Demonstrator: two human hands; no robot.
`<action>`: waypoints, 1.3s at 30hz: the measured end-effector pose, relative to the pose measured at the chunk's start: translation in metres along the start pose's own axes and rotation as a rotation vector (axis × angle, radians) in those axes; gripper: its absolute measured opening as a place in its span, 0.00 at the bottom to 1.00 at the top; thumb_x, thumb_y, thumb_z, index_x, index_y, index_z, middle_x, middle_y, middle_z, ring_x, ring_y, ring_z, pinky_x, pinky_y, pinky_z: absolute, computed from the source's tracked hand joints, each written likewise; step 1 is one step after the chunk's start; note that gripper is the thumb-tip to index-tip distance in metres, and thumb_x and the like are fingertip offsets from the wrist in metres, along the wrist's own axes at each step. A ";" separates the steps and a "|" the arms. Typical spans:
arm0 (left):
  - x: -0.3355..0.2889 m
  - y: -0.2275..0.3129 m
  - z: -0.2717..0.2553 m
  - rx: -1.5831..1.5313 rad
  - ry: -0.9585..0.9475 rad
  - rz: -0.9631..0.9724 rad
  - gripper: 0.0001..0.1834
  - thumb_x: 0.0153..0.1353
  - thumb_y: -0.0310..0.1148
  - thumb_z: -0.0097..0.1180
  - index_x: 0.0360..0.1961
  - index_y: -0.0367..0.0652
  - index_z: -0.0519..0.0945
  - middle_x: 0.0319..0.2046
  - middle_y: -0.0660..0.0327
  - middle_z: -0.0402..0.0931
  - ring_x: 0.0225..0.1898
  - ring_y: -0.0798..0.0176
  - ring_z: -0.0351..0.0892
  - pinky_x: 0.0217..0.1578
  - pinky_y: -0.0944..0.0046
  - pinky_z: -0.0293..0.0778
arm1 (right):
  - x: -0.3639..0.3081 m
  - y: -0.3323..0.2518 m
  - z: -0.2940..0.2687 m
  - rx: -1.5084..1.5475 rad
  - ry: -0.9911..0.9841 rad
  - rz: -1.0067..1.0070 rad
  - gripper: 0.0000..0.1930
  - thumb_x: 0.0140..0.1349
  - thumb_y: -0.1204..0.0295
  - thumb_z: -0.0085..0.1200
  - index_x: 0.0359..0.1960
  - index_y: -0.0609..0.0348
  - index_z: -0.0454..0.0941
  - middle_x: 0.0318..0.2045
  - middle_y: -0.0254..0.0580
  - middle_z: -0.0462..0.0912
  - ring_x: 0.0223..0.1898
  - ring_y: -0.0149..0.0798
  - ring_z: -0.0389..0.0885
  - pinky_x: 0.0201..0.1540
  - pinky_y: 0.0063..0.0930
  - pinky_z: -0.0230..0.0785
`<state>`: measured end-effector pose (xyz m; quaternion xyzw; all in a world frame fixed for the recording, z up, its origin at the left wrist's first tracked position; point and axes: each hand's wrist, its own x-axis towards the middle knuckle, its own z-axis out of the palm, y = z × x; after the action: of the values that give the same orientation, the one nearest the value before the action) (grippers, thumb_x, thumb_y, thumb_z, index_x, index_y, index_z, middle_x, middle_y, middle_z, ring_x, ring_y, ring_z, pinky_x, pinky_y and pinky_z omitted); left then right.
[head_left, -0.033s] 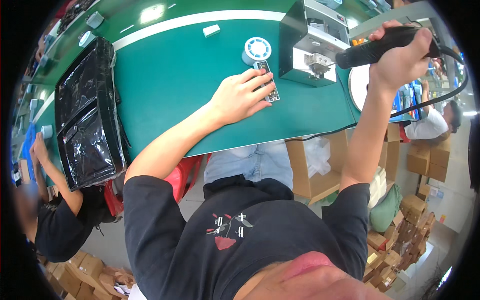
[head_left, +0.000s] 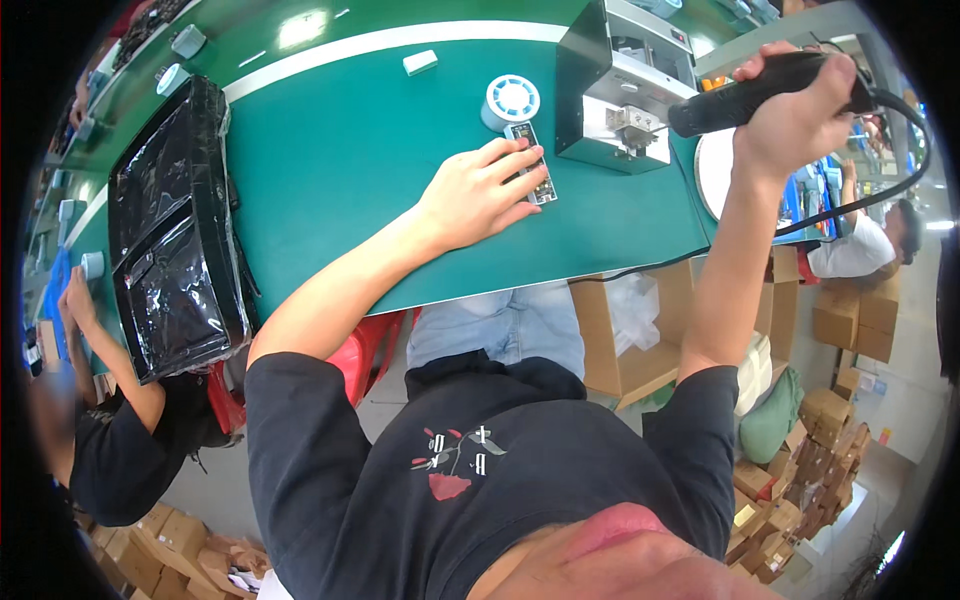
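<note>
My left hand [head_left: 480, 195] lies over a narrow circuit board [head_left: 545, 190] in a metal-edged frame on the green mat. Its fingers reach across the board, with the thumb at the near end, and hide much of its middle. Raised at the right, my right hand [head_left: 795, 125] is closed around a black electric screwdriver [head_left: 710, 112]. The tool lies nearly level, its thin bit pointing left at the front of a grey and black screw feeder [head_left: 590, 130]. Whether the bit touches the feeder or carries a screw is too small to tell.
A blue and white round container [head_left: 511, 100] stands just beyond the board. Farther back lies a small white block [head_left: 420, 62]. A black plastic-wrapped case [head_left: 175, 230] covers the left side. The screwdriver's cable [head_left: 860, 205] loops down at the right. Co-workers sit on both sides.
</note>
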<state>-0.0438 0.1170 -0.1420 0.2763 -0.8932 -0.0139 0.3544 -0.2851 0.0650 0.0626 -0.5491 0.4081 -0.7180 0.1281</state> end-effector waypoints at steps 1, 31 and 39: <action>-0.002 0.000 0.000 -0.002 0.001 -0.003 0.23 0.56 0.42 0.72 0.51 0.45 0.85 0.57 0.60 0.82 0.57 0.57 0.81 0.48 0.58 0.84 | -0.003 0.006 0.000 0.001 -0.001 -0.004 0.26 0.75 0.49 0.48 0.39 0.65 0.69 0.25 0.51 0.80 0.19 0.42 0.78 0.24 0.36 0.76; -0.007 -0.003 0.007 -0.102 -0.008 -0.036 0.19 0.57 0.42 0.71 0.49 0.50 0.86 0.60 0.61 0.78 0.60 0.54 0.77 0.50 0.56 0.82 | -0.111 -0.022 0.037 0.175 -0.197 0.168 0.37 0.71 0.30 0.38 0.51 0.54 0.74 0.32 0.56 0.84 0.21 0.46 0.80 0.27 0.38 0.77; -0.006 -0.002 0.006 -0.118 -0.035 -0.062 0.19 0.56 0.41 0.72 0.48 0.50 0.86 0.60 0.61 0.78 0.61 0.54 0.77 0.51 0.56 0.82 | -0.113 -0.021 0.035 0.201 -0.218 0.185 0.37 0.70 0.29 0.38 0.52 0.53 0.73 0.32 0.56 0.83 0.22 0.46 0.80 0.26 0.38 0.77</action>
<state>-0.0434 0.1174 -0.1507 0.2819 -0.8880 -0.0823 0.3538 -0.2072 0.1338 0.0024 -0.5683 0.3668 -0.6766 0.2911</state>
